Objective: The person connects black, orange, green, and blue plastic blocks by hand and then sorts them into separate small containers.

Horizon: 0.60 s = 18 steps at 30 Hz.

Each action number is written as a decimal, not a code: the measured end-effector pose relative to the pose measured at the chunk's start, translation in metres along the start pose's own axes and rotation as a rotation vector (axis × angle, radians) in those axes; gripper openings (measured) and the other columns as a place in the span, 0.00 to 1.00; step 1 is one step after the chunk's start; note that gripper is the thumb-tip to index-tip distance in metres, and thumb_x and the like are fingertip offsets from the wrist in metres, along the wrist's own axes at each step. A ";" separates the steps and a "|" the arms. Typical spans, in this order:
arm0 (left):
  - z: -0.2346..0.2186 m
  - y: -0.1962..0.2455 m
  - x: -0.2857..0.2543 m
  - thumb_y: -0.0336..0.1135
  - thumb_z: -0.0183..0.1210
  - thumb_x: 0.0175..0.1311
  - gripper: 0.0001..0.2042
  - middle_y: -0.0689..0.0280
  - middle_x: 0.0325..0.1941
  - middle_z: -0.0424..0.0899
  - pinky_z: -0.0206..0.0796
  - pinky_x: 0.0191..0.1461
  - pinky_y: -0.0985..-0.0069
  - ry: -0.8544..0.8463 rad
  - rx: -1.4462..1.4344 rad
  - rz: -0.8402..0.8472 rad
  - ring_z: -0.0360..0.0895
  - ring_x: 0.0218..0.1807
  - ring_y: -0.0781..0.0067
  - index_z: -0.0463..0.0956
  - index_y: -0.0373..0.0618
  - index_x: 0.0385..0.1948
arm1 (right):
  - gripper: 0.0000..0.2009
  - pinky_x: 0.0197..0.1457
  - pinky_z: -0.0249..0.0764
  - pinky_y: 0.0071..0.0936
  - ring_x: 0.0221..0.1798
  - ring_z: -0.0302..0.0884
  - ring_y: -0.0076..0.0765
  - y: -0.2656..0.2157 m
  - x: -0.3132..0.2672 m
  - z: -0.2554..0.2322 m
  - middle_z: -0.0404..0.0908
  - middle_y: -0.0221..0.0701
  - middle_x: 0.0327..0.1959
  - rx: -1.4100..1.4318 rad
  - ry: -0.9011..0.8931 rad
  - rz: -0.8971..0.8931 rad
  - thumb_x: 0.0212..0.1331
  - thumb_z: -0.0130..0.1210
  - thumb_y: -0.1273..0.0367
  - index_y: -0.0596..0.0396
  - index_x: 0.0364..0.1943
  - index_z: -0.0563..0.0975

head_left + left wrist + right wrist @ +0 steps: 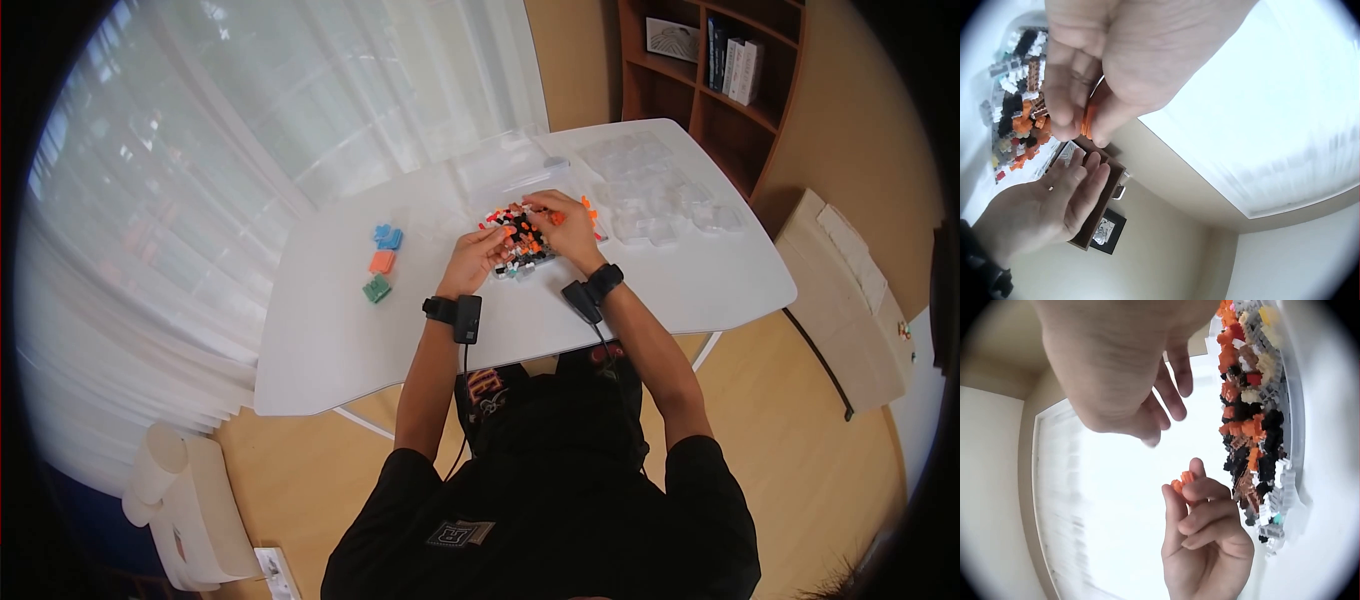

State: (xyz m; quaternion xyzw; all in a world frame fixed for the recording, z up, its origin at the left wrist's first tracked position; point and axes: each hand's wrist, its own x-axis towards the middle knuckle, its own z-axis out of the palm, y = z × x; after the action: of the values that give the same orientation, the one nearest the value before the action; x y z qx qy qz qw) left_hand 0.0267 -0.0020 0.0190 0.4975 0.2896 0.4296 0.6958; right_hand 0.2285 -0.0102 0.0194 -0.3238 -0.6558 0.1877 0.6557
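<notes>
My left hand (475, 262) pinches a small orange toy brick (1184, 482) between thumb and fingers. Opposite it, my right hand (565, 232) is held over the brick pile with its fingers apart and slightly bent. No piece shows between those fingers in the right wrist view. Below both hands lies a heap of small building bricks (1249, 428), mostly orange, black, brown, white and grey, in a shallow clear container (1296, 394). In the left wrist view the orange brick (1088, 122) shows edge-on at the fingertips.
On the white table (330, 340), blue bricks (388, 237), an orange block (381, 262) and a green block (376, 289) stand at the left. Clear plastic boxes (655, 225) occupy the right. Behind the table are a sheer curtain (400, 90) and a brown bookshelf (710, 110).
</notes>
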 end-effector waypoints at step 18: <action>-0.003 -0.003 0.000 0.32 0.53 0.68 0.08 0.69 0.33 0.79 0.69 0.37 0.86 -0.049 0.050 -0.048 0.75 0.33 0.84 0.77 0.37 0.40 | 0.07 0.34 0.73 0.16 0.27 0.76 0.19 -0.003 -0.008 0.007 0.80 0.29 0.24 0.146 -0.264 0.129 0.49 0.64 0.77 0.61 0.33 0.81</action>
State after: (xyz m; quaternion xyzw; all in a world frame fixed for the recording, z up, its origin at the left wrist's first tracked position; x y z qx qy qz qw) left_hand 0.0253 -0.0013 0.0153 0.5178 0.2951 0.3932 0.7002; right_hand 0.2203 -0.0165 0.0148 -0.2895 -0.6988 0.3174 0.5719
